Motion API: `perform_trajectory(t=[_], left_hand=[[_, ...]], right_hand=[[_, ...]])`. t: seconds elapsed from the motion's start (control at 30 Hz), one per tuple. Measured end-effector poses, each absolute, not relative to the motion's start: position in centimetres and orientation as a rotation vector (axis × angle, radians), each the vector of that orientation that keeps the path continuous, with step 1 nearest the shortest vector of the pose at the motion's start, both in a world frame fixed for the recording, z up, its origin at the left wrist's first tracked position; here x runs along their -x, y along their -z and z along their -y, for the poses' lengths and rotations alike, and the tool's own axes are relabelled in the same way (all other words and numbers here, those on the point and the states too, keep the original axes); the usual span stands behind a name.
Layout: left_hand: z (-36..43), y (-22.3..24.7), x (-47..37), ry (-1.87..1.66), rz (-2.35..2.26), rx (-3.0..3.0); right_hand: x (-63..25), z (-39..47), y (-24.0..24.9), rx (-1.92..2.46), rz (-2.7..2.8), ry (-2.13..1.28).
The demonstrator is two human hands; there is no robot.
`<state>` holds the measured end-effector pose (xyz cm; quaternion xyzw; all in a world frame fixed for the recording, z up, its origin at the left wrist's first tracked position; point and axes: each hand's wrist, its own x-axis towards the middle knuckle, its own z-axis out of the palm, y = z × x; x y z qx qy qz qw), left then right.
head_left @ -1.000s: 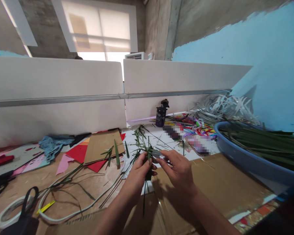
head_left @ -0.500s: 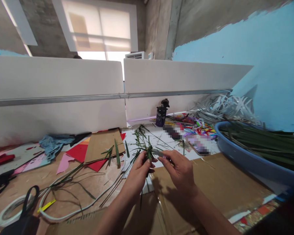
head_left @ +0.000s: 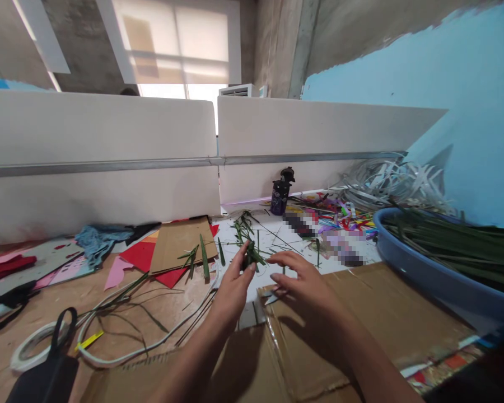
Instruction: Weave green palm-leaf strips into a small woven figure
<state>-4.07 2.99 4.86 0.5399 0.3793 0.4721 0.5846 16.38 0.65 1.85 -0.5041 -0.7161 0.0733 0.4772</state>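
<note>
Through the head view, my left hand (head_left: pixel 234 281) is pinching green leaf strips (head_left: pixel 252 258) over the counter (head_left: pixel 158 295), grip nearly closed; my right hand (head_left: pixel 301 281) is clasping a pale blade (head_left: pixel 271 300) in its lower fingers, thumb and forefinger parting.

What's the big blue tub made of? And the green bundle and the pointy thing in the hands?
Blue tub: probably plastic; smooth, evenly coloured, with a rounded rim.

Green bundle in the left hand: looks like leaf, thin green pieces with pointed ends.

Pointy thing in the right hand: perhaps metal, pale grey, but too small to be sure.
</note>
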Motion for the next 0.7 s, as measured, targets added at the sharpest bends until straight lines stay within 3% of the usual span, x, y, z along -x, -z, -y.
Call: perform_trajectory(t=[0.1, 0.17, 0.47, 0.7], left_hand=[[-2.8, -4.5, 3.6, -1.139, -0.889, -1.386], [-2.6, -4.3, 3.4, -1.175, -0.885, -1.489], [-1.6, -5.0, 3.4, -1.178, -0.859, -1.673], [-1.2, -7.8, 4.3, -1.054, -0.85, -1.362]], right_hand=[[-15.2, -0.5, -2.1, 1.152, 1.539, -0.673], [-14.6, -0.5, -2.0, 1.13, 1.463, -0.804], [-13.9, -0.2, -3.3, 1.061, 1.389, -0.855], [-15.1, 0.3, -4.3, 1.068, 1.296, -0.951]])
